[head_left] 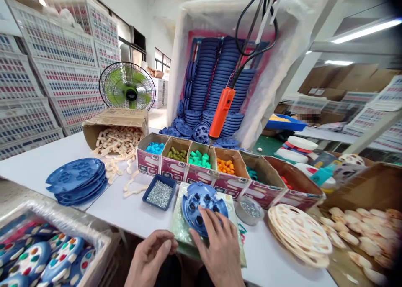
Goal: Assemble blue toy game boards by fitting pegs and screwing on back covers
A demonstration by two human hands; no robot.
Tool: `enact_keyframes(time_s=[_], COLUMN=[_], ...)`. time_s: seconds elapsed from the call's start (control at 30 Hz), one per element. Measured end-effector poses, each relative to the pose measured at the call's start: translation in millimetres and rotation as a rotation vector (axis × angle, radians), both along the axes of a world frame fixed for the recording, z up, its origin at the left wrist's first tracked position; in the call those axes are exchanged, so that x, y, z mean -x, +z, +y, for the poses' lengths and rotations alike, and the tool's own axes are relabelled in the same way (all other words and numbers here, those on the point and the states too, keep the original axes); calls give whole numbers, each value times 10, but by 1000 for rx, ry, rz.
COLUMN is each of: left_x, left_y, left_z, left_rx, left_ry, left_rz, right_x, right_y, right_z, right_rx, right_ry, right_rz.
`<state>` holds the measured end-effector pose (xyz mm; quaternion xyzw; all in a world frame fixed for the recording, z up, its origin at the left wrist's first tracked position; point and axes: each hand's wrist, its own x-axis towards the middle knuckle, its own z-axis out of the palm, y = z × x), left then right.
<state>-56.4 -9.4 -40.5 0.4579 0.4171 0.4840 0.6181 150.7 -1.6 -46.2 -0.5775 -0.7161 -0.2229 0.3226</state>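
Observation:
A round blue plastic shell (190, 209) with several dark holes lies on a pad covered in clear bubble wrap (179, 232). My right hand (220, 245) rests over its lower right part, with fingers spread and their tips on the shell. Just left of the pad's front edge is my left hand (153, 253), its fingers curled in and the thumb against them. Whatever it may hold is hidden. A dark blue tray of small metal screws (159, 193) stands left of the pad. To the right is a round clear tub of metal parts (250, 210).
Cardboard bins hold blue, olive, green and orange caps (225, 166). An orange electric screwdriver (222, 113) hangs above them. Blue plates (75, 180) are stacked left, cream discs (298, 234) right. A carton spills cream pieces (117, 141). A crate of finished toys (47, 253) stands lower left.

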Motion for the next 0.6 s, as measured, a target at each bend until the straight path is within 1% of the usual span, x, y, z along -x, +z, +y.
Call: enact_keyframes(time_s=[0.2,0.27,0.3,0.37,0.47,0.53,0.6], left_x=[12,75,134,319,712,961,1129], left_y=[18,32,33,17,-43,-84,-108], left_z=[-41,-20,17,162,518,776,992], left_rx=[-21,-53,-87,-219,-514,-572,-599], left_ry=[14,25,44,140,357,410,408], left_rz=[44,116,188,427,907,1042,1133], right_x=[-26,-36,-43,-57,-66,-62,-57], right_y=[-36,-30,-27,-25,-32,-38,-36], right_z=[5,-11,-20,-31,-31,-26,-24], right_rx=[-11,-59,-86,-129,-175,-197,-206], right_ry=[25,47,56,71,77,82,84], right_rz=[73,91,104,131,153,155,160])
